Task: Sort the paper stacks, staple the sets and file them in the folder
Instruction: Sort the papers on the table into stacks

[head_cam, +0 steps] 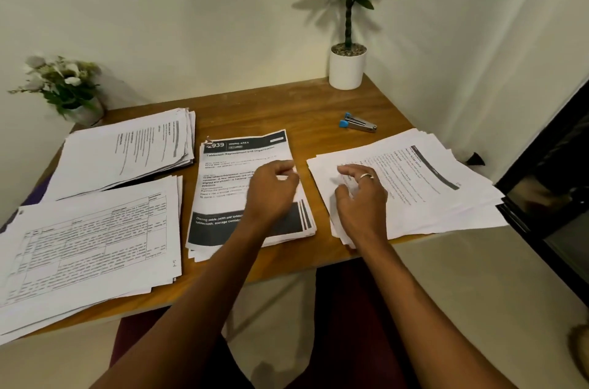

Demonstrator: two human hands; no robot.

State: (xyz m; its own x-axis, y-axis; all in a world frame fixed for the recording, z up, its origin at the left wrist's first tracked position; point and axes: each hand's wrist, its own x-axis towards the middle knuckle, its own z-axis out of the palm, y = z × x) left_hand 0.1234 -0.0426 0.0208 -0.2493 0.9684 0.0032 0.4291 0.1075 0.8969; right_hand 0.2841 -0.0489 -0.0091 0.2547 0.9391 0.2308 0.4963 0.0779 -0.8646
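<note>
Several paper stacks lie on the wooden table point(287, 111). A stack with a black header and footer point(229, 165) is in the middle, and my left hand point(271, 194) hovers over its right side with curled fingers, holding nothing. A loose white stack point(430, 184) spreads at the right; my right hand point(360, 194), wearing a ring, rests on its left part with fingers bent and apart. A stack with tables point(89, 248) lies at the near left, another text stack point(127, 149) behind it. A blue and silver stapler point(358, 124) sits beyond the hands.
A white pot with a tall green plant point(347, 67) stands at the table's back right corner. A small flower pot point(73, 92) is at the back left. A dark frame point(548, 184) borders the right side. My legs show below the table's near edge.
</note>
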